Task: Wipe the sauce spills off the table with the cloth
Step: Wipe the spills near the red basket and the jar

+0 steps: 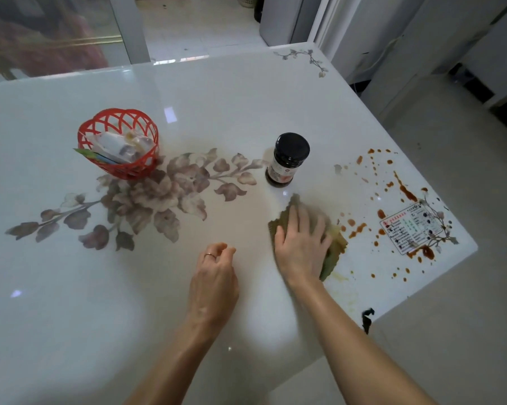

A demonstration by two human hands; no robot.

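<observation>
Left hand (214,276) loosely curled; right hand (302,247) presses crumpled olive-green cloth (337,248).

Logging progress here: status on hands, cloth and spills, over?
Right hand flat on cloth. Left hand loosely curled, holding nothing. Sauce spills lie right of cloth. Jar stands just beyond cloth.

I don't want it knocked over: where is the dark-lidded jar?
In the head view the jar stands right of centre, just beyond the cloth under the right hand, left of the sauce spills.
</observation>
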